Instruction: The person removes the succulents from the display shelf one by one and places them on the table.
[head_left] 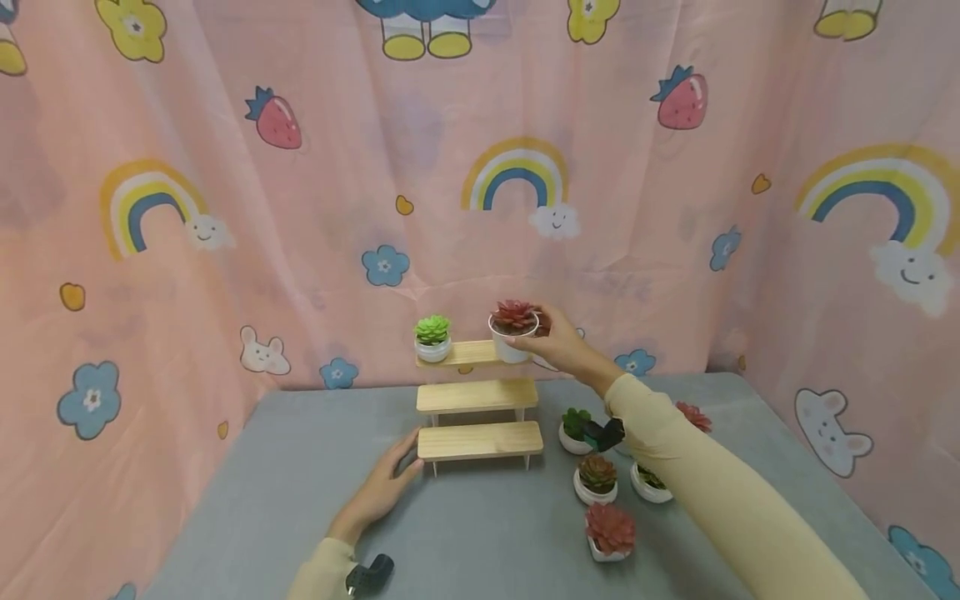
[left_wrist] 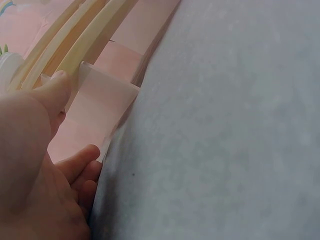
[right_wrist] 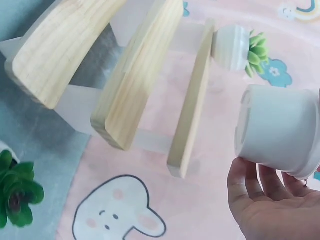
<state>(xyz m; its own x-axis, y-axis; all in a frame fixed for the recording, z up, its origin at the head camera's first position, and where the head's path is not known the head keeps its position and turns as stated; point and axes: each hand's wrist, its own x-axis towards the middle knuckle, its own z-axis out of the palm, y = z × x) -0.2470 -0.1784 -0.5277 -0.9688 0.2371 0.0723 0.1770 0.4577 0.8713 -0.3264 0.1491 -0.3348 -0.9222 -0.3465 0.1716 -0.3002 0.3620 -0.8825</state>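
My right hand [head_left: 561, 340] grips a white pot [right_wrist: 280, 127] with a red succulent [head_left: 514, 313] in it. The pot is over the right end of the top board of a three-tier wooden stand [head_left: 480, 440]; in the right wrist view a gap shows between its base and the board. At the left end of that top board stands a bright green succulent [head_left: 432, 329] in a white pot. My left hand [head_left: 378, 487] is at the left end of the lowest board, its thumb against the board's edge and its fingers low, near the clear side support [left_wrist: 102, 102].
To the right of the stand, several potted succulents are on the grey table [head_left: 262, 483]: a dark green one [head_left: 576, 422], a brownish one [head_left: 597, 475], a red one [head_left: 610, 529], and others partly behind my right sleeve. A pink patterned curtain [head_left: 337, 208] hangs behind.
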